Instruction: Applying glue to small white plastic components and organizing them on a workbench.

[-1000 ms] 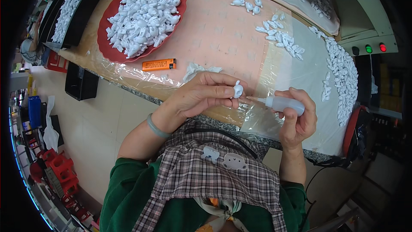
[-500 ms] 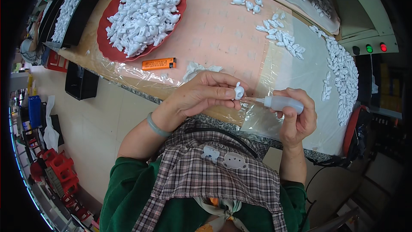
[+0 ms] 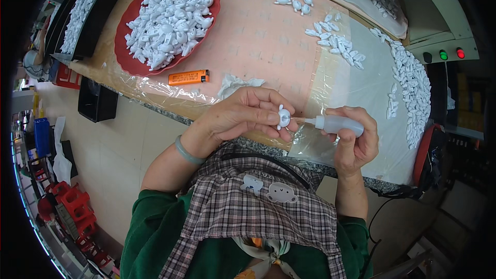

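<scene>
Between the thumb and fingers of my left hand (image 3: 243, 115) is a small white plastic figurine (image 3: 283, 118) with a rounded head, its dark slot facing up. My right hand (image 3: 361, 142) is wrapped round a translucent white squeeze bottle (image 3: 341, 125), tilted almost level. Its thin nozzle points left and ends at or very near the figurine; whether the two touch I cannot tell. Beyond my left hand lies a crumpled white tissue (image 3: 240, 84), with an orange lighter (image 3: 189, 77) to its left.
A red scalloped bowl (image 3: 120, 46) heaped with white figurines stands at the far left. Several finished-looking figurines (image 3: 296, 5) lie at the back. Small white parts (image 3: 338, 44) are spread to their right, with a larger pile (image 3: 413, 93) along the right edge. A black tray (image 3: 98, 18) stands far left.
The figurine has turned in my left fingers, so its slot now shows, and it sits slightly lower and further left. The bottle stays pointed at it in my right hand.
</scene>
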A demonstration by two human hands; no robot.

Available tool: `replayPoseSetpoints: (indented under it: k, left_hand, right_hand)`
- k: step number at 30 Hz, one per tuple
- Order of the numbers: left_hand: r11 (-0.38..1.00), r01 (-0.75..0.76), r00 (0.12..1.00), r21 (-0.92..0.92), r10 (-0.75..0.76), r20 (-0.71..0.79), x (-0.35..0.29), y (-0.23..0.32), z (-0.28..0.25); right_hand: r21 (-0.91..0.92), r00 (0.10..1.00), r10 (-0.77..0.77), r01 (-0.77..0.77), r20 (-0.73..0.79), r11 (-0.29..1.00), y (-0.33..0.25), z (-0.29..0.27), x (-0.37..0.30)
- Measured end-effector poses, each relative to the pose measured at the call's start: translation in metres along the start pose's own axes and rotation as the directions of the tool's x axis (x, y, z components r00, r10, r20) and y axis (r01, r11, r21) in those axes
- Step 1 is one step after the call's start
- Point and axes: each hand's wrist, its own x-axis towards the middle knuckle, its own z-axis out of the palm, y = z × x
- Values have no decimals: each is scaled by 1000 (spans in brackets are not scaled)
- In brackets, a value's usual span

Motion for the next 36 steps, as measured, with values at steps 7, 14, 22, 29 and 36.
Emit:
replayPoseSetpoints:
  k: [7, 14, 22, 29, 36]
  left_hand:
    - [1000, 6, 1000, 1, -6, -24, 0, -1, 0]
    - [999, -25, 1000, -21, 25, -20, 0, -3, -1]
    - [999, -17, 1000, -30, 16, -16, 2, -2, -2]
    - [1000, -19, 1000, -11, 19, -18, 1, -2, -2]
    - [999, -37, 999, -15, 36, -23, 2, -4, -2]
  right_hand:
    - [-80, 999, -42, 42, 2, 996, -2, 0, -2]
    - [-102, 995, -74, 68, -60, 993, -7, 2, -5]
    - [-86, 995, -70, 64, -67, 994, -6, 2, -3]
    - [-91, 995, -71, 65, -67, 994, -5, 2, -3]
    - [-112, 995, -67, 59, -72, 992, -6, 1, -5]
